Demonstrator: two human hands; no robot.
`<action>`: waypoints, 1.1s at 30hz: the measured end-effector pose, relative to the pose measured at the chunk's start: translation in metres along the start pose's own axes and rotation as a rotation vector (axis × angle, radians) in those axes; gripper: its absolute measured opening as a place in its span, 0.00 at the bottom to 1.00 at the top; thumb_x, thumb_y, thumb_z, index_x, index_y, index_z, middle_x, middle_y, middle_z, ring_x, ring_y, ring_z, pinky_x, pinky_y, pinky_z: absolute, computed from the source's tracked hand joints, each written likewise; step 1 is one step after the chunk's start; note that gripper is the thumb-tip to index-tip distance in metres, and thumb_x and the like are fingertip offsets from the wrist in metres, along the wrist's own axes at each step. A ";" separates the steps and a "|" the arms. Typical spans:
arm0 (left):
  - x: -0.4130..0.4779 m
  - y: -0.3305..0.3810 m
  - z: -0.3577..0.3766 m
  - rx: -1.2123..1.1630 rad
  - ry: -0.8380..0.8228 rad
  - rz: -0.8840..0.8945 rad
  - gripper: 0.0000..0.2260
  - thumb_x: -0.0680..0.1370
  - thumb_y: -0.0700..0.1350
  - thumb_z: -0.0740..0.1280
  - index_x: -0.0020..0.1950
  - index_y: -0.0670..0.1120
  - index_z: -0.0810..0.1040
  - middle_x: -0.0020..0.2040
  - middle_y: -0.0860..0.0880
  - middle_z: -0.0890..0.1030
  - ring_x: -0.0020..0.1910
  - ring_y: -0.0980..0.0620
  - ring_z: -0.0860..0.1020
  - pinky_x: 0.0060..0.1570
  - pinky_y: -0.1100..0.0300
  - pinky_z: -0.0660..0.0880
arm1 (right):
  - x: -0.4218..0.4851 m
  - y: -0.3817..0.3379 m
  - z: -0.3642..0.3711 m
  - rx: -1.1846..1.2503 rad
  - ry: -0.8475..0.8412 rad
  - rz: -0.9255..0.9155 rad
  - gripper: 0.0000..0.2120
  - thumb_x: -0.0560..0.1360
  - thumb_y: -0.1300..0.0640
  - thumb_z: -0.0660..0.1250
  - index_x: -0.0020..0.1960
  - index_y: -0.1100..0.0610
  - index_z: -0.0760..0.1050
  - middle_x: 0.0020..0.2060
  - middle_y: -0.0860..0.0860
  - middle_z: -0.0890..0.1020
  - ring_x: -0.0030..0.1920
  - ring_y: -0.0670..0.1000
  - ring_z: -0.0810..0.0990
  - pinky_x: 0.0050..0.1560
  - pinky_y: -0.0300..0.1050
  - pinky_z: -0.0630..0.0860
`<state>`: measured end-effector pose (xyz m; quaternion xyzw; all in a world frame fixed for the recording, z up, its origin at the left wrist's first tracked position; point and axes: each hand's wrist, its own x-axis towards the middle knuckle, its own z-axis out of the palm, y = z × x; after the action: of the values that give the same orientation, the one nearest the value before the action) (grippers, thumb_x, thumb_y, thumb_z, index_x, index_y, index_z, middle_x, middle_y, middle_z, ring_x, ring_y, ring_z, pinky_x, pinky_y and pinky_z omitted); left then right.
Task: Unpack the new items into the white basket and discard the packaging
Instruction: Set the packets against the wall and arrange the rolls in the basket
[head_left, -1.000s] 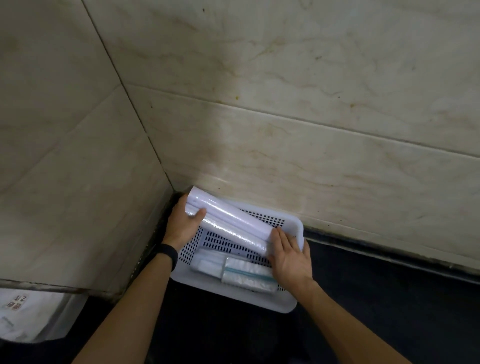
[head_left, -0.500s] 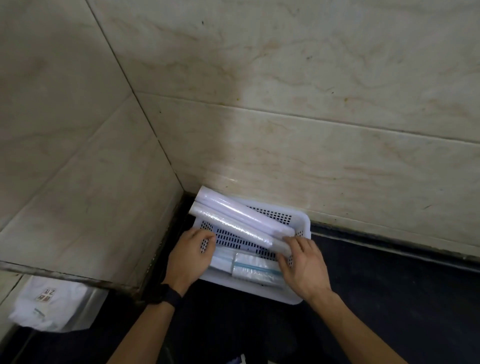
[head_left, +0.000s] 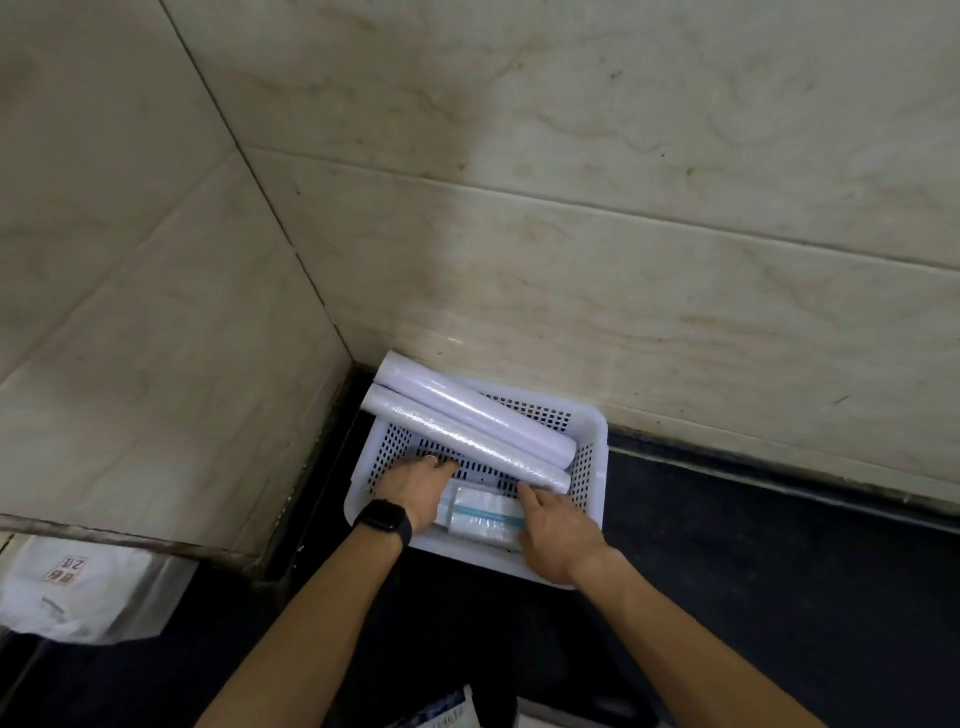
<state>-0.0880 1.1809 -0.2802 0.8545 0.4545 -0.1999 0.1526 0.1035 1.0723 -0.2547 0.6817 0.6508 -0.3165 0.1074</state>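
The two rolls worry me most. Both lie slantwise in the basket (head_left: 592, 441), and their far ends stick out over its back left corner, so they are propped on the rim rather than lying flat. If I shove the pack (head_left: 480, 514) toward them, or nudge the basket while my hands are in it, I judge the near roll (head_left: 467, 441) could slip off the rim or roll down onto my fingers, and the far roll (head_left: 478, 408) behind it would likely follow. The basket looks light too, so a push could slide it on the dark counter (head_left: 779, 597).

My left hand (head_left: 415, 491) is inside the basket, palm down, fingers loosely spread and reaching forward over the perforated floor; it clasps nothing. My right hand (head_left: 558, 535) rests at the pack's right end, forefinger pointing ahead toward the near roll's end, the other fingers curled; whether they pinch the pack's edge I cannot tell.

The pack lies between my two hands, touching or almost touching both, against the basket's near wall. The near roll runs just ahead of my fingertips, the far roll beyond it against the wall tiles. The basket itself sits in the corner right under my hands. The white bag (head_left: 78, 592), likely packaging to discard, lies well off to my left, below the ledge, and some printed wrapping (head_left: 447, 714) shows beneath my forearms, close to me
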 end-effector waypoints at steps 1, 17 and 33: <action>0.001 -0.001 0.001 0.022 0.005 0.011 0.26 0.73 0.33 0.65 0.68 0.51 0.70 0.61 0.46 0.76 0.53 0.44 0.79 0.48 0.51 0.78 | 0.003 -0.001 0.000 -0.030 -0.030 0.016 0.32 0.80 0.56 0.60 0.80 0.58 0.50 0.73 0.59 0.67 0.72 0.60 0.66 0.71 0.54 0.67; -0.028 -0.017 -0.038 0.062 0.077 0.051 0.07 0.79 0.42 0.63 0.57 0.46 0.72 0.52 0.45 0.77 0.48 0.45 0.77 0.40 0.55 0.68 | -0.006 0.009 -0.020 0.137 0.060 -0.067 0.16 0.79 0.60 0.60 0.66 0.57 0.68 0.57 0.58 0.81 0.55 0.60 0.81 0.54 0.51 0.77; -0.140 -0.102 -0.053 -0.442 0.349 -0.167 0.06 0.83 0.43 0.58 0.57 0.44 0.71 0.49 0.42 0.76 0.42 0.47 0.71 0.40 0.55 0.64 | 0.068 -0.077 -0.002 0.062 -0.095 -0.050 0.18 0.78 0.60 0.60 0.68 0.59 0.70 0.62 0.60 0.78 0.61 0.59 0.78 0.61 0.52 0.75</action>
<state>-0.2337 1.1592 -0.1744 0.7817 0.5751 0.0423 0.2376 0.0273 1.1389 -0.2718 0.6525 0.6516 -0.3712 0.1091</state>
